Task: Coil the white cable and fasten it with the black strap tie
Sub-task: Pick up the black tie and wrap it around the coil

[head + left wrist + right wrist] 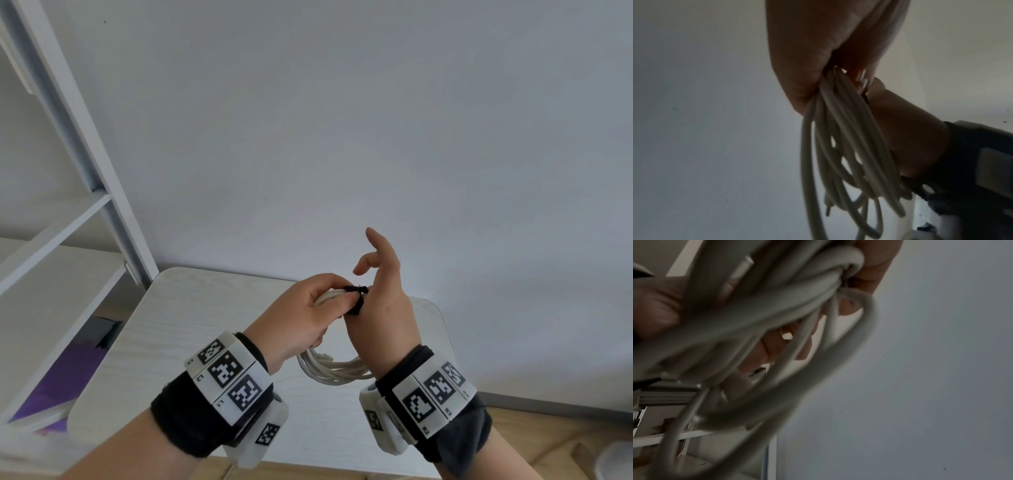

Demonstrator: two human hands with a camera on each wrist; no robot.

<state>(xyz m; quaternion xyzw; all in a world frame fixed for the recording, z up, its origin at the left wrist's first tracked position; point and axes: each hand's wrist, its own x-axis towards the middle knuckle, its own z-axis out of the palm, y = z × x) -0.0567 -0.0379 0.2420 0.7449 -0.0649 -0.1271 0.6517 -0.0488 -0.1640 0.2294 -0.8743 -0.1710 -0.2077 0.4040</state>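
Both hands hold the white cable (pixel 335 373) up in several loops above the small table (pixel 205 325). My left hand (pixel 308 308) grips the top of the coil, its thumb pressing at the black strap tie (pixel 356 296) wrapped round the bundle. My right hand (pixel 383 308) meets it from the right and pinches the strap; its little finger sticks up and the pinching fingers are hidden. In the left wrist view the cable (pixel 838 146) hangs from the palm. The right wrist view shows blurred cable (pixel 777 305) loops close up, with fingertips (pixel 875 264) against the bundle.
A white shelving unit (pixel 85 171) stands at the left, with something purple (pixel 68 377) low inside it. A plain wall runs behind the table. Wooden floor (pixel 548 431) shows at the lower right, with a pale round object (pixel 616 462) at the corner.
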